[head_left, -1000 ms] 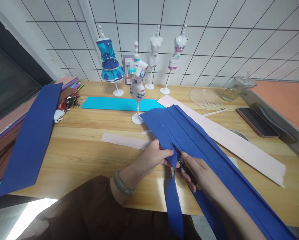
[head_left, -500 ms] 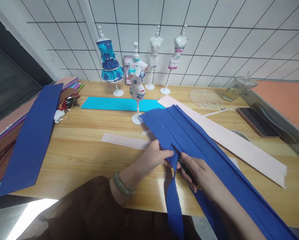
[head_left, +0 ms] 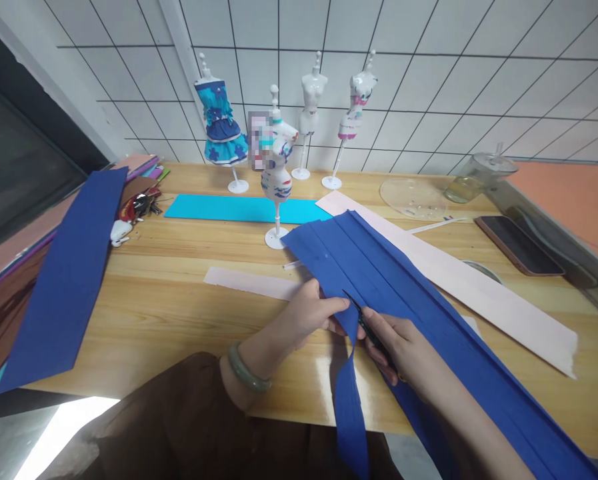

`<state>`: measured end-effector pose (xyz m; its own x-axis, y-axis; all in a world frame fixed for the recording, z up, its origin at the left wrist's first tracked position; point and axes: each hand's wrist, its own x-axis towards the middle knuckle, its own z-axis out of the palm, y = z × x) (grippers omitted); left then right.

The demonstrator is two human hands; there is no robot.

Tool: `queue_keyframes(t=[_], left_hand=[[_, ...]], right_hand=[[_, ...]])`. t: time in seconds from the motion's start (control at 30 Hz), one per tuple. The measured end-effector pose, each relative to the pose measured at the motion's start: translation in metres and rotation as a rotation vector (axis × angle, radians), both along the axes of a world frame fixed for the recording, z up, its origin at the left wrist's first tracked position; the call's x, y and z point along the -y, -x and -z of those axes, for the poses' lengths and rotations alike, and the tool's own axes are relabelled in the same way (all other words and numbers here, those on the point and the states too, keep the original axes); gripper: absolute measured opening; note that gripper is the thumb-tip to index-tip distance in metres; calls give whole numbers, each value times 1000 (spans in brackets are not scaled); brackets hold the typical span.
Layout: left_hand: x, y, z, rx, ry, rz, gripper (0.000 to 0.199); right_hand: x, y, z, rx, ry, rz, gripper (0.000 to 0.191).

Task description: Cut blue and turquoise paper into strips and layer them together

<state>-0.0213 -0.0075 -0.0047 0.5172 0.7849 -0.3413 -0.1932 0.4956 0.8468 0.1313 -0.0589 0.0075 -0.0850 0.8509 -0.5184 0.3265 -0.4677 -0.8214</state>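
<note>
A long sheet of blue crepe paper (head_left: 373,267) with fold lines slants across the front right of the table and hangs past its edge. My left hand (head_left: 316,313) pinches its near left edge between thumb and fingers. My right hand (head_left: 391,340) grips dark scissors (head_left: 366,323), whose blades lie on the paper just right of my left thumb. From the cut, a narrow blue strip (head_left: 351,407) twists and dangles below the table edge. A small white dress form (head_left: 277,183) with coloured marks stands just beyond the sheet.
More dress forms stand at the back, one in a blue dress (head_left: 221,123). A turquoise strip (head_left: 229,208) and pale pink strips (head_left: 459,280) lie around the sheet. Another blue sheet (head_left: 69,280) covers stacked paper at left. A phone (head_left: 519,245) and lidded cup (head_left: 471,180) sit at right.
The scissor blades have come closer together on the paper. Both hands stay almost in place; the whole view has shifted very slightly.
</note>
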Motion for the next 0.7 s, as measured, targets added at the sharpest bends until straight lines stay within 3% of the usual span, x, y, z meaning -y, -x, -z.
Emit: queue_keyframes(t=[0.27,0.7], left_hand=[[-3,0,6,6,6,-140,26],[-2,-1,6,59,-5,-38,19]], right_hand=[[10,-5,-5,52,17,-19,53],[-4,-2,-7,-75,37,-20,51]])
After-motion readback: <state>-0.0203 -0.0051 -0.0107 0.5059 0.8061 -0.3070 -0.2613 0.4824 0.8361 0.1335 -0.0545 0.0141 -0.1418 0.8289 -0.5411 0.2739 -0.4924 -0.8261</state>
